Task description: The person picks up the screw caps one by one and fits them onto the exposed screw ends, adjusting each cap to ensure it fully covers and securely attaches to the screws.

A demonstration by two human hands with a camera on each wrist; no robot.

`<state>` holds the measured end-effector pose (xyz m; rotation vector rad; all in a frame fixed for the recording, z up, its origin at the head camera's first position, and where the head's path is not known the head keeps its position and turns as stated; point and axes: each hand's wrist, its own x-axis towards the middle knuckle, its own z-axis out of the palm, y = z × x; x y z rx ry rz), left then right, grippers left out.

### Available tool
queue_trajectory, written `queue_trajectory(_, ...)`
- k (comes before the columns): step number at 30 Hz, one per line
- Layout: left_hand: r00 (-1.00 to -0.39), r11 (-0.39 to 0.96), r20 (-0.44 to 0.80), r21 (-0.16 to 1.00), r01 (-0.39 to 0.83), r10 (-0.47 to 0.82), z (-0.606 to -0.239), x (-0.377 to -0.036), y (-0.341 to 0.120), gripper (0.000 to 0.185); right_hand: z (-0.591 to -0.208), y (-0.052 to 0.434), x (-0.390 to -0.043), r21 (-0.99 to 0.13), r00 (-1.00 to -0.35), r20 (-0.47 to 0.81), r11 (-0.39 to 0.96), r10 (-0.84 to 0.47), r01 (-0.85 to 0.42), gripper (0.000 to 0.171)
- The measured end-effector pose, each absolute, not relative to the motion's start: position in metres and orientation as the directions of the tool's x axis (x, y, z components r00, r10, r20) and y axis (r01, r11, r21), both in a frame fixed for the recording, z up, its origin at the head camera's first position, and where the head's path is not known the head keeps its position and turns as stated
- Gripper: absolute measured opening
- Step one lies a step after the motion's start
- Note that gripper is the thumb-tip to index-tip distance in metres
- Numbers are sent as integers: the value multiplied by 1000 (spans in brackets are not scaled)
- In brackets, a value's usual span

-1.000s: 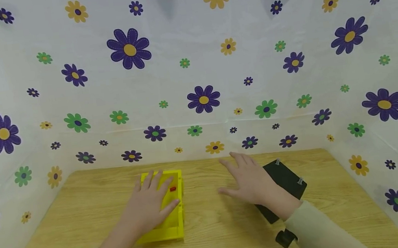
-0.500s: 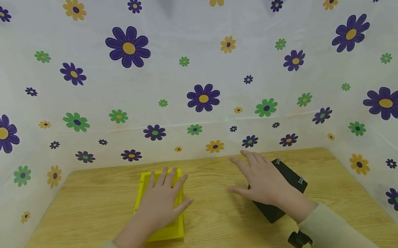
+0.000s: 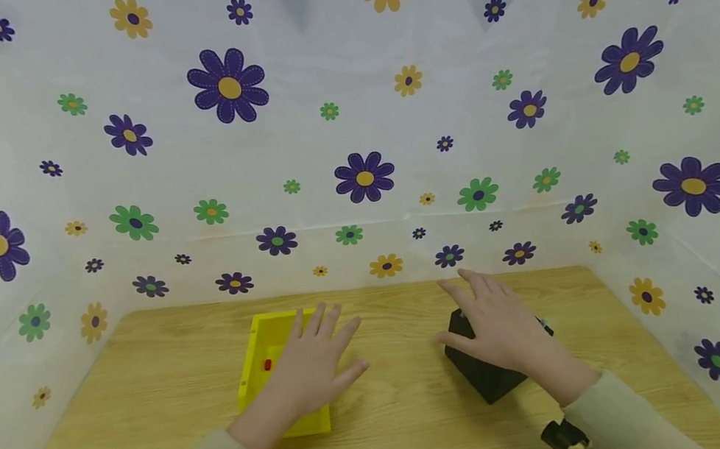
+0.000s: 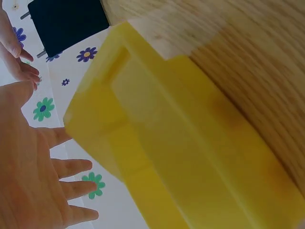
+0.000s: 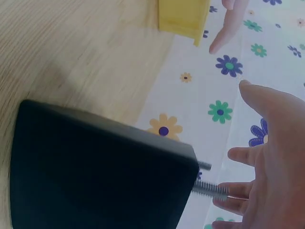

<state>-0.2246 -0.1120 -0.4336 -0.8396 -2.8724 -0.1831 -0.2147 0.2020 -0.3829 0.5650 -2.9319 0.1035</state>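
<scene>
A yellow open box [image 3: 265,383] lies on the wooden table [image 3: 396,420], with a small red piece [image 3: 267,365] inside it. My left hand [image 3: 318,355] hovers flat over the box's right edge with its fingers spread. In the left wrist view a gap shows between the left hand [image 4: 33,167] and the yellow box [image 4: 190,157]. To the right, my right hand [image 3: 498,323] is spread over a black box [image 3: 484,381]. In the right wrist view the right hand [image 5: 276,157] stays clear of the black box [image 5: 95,167], from which metal screws [image 5: 209,188] stick out.
White sheets printed with flowers [image 3: 368,179] wall in the table at the back and on both sides. Bare wood lies between the two boxes and along the table's front edge. A dark camera mount [image 3: 560,435] sits on my right wrist.
Both hands have slid to the right. The left hand has uncovered the yellow box's left half and the red piece. The right hand now covers most of the black box.
</scene>
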Motion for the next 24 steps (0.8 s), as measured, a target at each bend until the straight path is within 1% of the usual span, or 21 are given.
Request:
queue_trajectory(4,-832,832,157,83,548,532,-435,-224,-105,70,-382,211,-214,-44,-916,178,927,-360,-373,84)
queue_trajectory(10,-820,818,153,96,567,551,-435,-223,-91,69,-381,224,-212,-82,-913,206,924,-352,-374,81)
queue_trajectory(15,-806,800,155,113,589,572,-432,-223,-77,69,-383,235,-209,-76,-915,223,930,-336,-360,80)
queue_trajectory(22,-791,794,164,63,604,589,-428,-226,-59,70,-386,246,-205,-88,-921,226,935,-317,-344,79)
queue_trajectory(24,-789,791,160,66,608,593,-427,-228,-55,70,-386,248,-204,-92,-922,229,936,-313,-341,79)
